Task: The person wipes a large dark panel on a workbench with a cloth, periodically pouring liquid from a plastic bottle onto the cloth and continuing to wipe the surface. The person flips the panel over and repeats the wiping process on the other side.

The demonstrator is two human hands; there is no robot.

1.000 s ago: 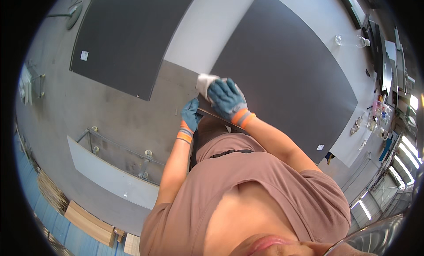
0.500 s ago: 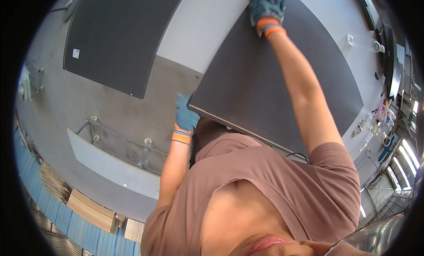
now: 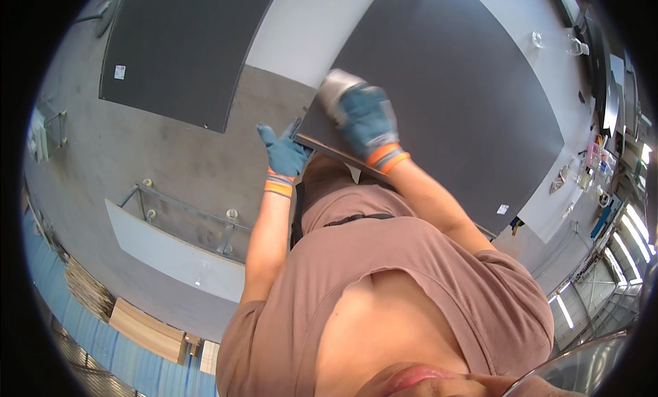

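A large dark grey panel (image 3: 452, 89) lies flat in front of me, with a small white label near its near right corner. My right hand (image 3: 367, 119), in a blue-grey glove with an orange cuff, is on the panel's near left part. It is closed on a whitish cloth (image 3: 337, 89), which is blurred by motion. At the panel's near left corner is my left hand (image 3: 283, 152), gloved the same way. Its thumb and forefinger are stretched apart, and the other fingers lie against the panel's edge, partly hidden.
Another dark grey panel (image 3: 178, 47) lies to the left, beyond a strip of floor. A wheeled metal frame (image 3: 185, 222) with a pale board stands at the lower left. Clear plastic bottles (image 3: 576, 46) and a pink basket (image 3: 595, 154) are on the right.
My right hand has come back from the panel's far edge to its near left part with the cloth. My left thumb and forefinger have spread apart. The panel's label has come into view.
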